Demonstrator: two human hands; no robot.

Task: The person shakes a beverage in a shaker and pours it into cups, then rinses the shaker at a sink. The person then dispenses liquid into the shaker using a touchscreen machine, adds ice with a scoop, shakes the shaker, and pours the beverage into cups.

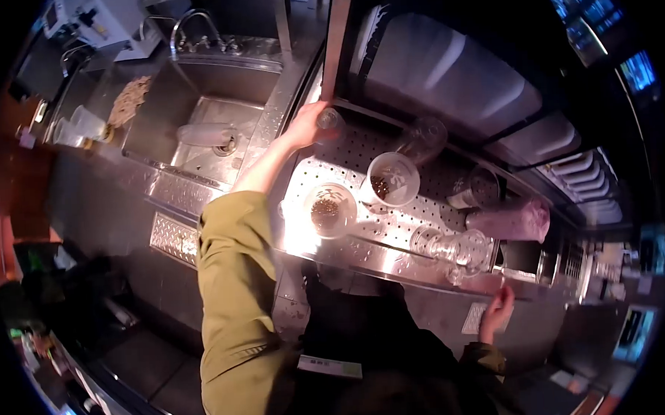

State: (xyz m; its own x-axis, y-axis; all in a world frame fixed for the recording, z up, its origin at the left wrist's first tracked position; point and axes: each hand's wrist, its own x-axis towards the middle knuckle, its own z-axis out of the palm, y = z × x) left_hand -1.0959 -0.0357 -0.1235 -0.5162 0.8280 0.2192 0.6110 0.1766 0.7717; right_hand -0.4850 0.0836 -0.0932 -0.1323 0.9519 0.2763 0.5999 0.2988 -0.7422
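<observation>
My left hand [308,125] reaches to the far left corner of the perforated steel drain tray [352,143]. Its fingers are closed around a clear glass [331,120]. Two white tubs [400,193] [340,220] stand on the tray, each with small brown bits at the bottom. Several clear glasses [453,250] lie near the front right edge, close to a pinkish clear pitcher [504,222] on its side. My right hand [497,313] hangs in front of the counter edge, fingers loosely bent, with nothing visible in it.
At the left is a steel sink [194,102] with a clear container [205,135] lying in it and a tap [184,32] behind. Plastic cups [84,123] stand beyond it. A dark-framed glass panel [445,69] rises behind the tray.
</observation>
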